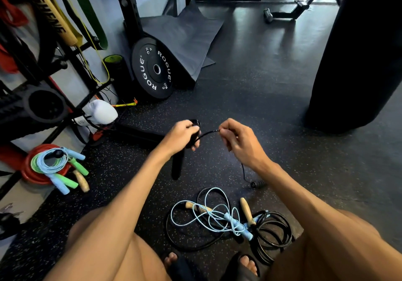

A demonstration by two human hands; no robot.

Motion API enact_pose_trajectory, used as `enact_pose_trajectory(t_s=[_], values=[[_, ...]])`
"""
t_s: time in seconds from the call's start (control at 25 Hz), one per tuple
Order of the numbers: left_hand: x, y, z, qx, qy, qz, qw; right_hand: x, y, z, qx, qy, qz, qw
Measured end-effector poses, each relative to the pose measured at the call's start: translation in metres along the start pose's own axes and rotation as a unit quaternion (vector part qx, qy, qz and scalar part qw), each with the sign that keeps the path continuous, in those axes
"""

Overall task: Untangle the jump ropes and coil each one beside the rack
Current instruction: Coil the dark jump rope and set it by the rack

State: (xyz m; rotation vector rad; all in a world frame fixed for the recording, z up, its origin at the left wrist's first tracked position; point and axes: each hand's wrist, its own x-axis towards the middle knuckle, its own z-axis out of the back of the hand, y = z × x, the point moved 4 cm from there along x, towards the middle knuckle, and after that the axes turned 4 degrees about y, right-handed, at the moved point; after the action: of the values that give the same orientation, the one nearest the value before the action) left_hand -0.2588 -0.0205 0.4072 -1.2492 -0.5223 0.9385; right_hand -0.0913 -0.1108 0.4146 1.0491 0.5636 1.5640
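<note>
Both grip rope (pixel 208 133): L hand (pixel 181 136), R hand (pixel 239 143).

The left hand (pixel 181 134) covers the top of the long black jump-rope handle (pixel 177 165); its thin black cord (pixel 207 133) vanishes inside the right hand (pixel 237 141). Edges crop the black punching bag (pixel 359 52).

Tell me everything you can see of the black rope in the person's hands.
The black jump rope is a thin, smooth cord with black handles. The left hand grips one handle, whose end hangs below the fist; the right hand pinches the cord nearby, so a short span arcs between them. From under the right hand the cord drops slack to the floor, ending at a ribbed second handle lying there.
</note>
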Motion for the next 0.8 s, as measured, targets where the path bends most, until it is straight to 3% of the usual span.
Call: enact_pose_trajectory(t_s=[0.12, 0.28, 0.44, 0.56, 0.72, 0.8], values=[[-0.014, -0.007, -0.027, -0.054, 0.138, 0.013, 0.989, 0.004, -0.005, 0.006, -0.025, -0.056, -0.023, 0.998], [-0.016, -0.018, -0.033, -0.185, 0.182, -0.005, 0.966, 0.004, -0.022, -0.003, -0.025, -0.040, -0.100, 0.994], [-0.009, -0.015, -0.028, -0.343, 0.120, 0.002, 0.932, 0.002, -0.038, -0.012, -0.006, 0.029, -0.183, 0.983], [-0.001, -0.010, -0.021, -0.434, 0.055, -0.011, 0.899, -0.002, -0.055, -0.022, -0.003, 0.151, -0.238, 0.959], [0.005, -0.012, 0.000, -0.482, -0.041, -0.063, 0.873, -0.012, -0.083, -0.025, -0.202, 0.277, -0.271, 0.899], [0.007, -0.014, 0.012, -0.482, -0.091, -0.091, 0.867, -0.017, -0.092, -0.031, -0.229, 0.295, -0.274, 0.886]])
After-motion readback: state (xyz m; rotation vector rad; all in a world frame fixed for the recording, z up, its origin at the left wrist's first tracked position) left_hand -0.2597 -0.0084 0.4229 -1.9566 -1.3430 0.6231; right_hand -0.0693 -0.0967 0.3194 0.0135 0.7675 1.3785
